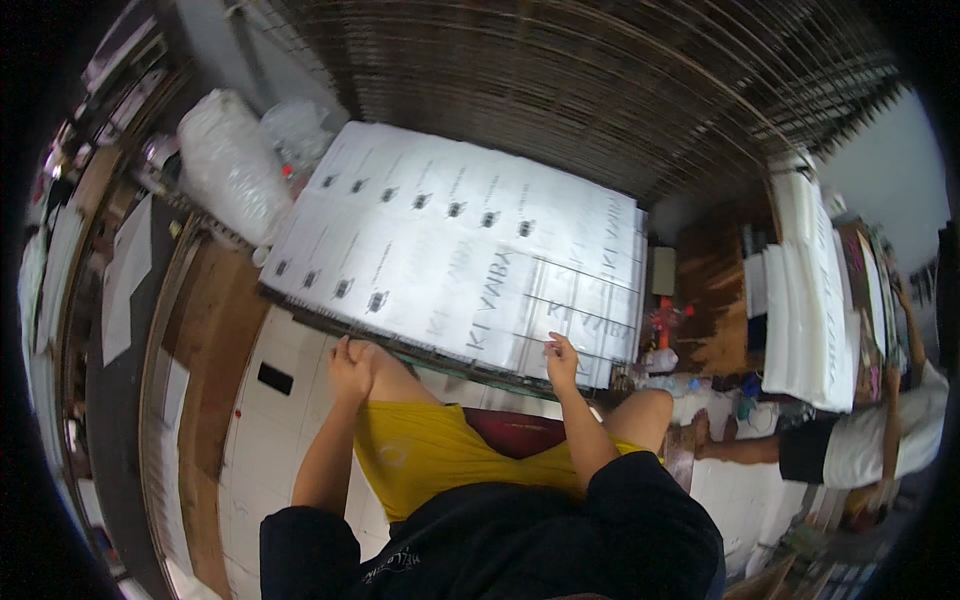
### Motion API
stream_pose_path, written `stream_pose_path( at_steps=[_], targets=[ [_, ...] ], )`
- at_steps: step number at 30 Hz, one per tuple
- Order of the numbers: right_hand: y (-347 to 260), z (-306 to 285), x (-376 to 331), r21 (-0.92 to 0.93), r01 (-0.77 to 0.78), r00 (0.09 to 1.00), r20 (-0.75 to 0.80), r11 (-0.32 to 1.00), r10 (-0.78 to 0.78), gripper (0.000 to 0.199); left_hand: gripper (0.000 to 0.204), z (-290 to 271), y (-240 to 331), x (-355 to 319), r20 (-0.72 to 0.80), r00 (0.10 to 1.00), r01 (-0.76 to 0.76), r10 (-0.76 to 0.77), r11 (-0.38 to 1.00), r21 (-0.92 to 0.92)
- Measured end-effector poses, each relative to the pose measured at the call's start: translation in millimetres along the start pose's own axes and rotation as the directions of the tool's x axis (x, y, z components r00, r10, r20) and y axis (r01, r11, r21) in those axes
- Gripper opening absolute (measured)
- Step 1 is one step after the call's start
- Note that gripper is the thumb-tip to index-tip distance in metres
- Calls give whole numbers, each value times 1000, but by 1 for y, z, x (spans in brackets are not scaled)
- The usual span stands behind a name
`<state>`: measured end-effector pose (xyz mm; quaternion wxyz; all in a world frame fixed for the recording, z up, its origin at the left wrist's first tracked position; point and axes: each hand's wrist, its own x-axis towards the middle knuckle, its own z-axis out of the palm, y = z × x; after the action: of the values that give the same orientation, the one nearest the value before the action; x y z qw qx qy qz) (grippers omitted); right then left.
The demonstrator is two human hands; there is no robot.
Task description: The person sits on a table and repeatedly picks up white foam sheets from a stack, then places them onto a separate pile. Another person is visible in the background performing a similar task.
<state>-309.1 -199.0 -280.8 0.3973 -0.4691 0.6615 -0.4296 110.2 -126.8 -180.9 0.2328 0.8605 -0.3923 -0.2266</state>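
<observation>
In front of me lies a broad layer of white sheets [400,250], printed with dark lettering and small dark emblems. It rests on a low rack, whose dark near edge [330,318] runs above my knees. Thin dark wires [580,305] show as a grid at the sheets' right part. My right hand [562,362] is over the near right part of the sheets, its fingers curled together; anything between them is too small to make out. On my left knee rests my left hand [350,368], holding nothing visible, with its fingers lying loosely over the knee.
Stacked wire racks [560,90] slope up beyond the sheets. A filled clear plastic bag [232,165] stands at the far left. A black phone-like slab [275,379] lies on the tiled floor. Thick white sheets [800,310] hang at right, near another person [880,430].
</observation>
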Motion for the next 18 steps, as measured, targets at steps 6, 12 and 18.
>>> stream_pose_path(
  at_steps=[6,12,18],
  targets=[
    [-36,-41,-34,-609,-298,941,-315,735,120,35,72,7,-10,3,7,998,-69,69,997,17],
    [-79,-44,-47,-789,112,807,-282,604,-519,31,72,-4,8,-8,61,989,-133,131,990,36],
    [-93,-76,-44,-777,458,566,-120,432,-816,19,73,2,-10,7,72,986,-155,152,987,45]
  ],
)
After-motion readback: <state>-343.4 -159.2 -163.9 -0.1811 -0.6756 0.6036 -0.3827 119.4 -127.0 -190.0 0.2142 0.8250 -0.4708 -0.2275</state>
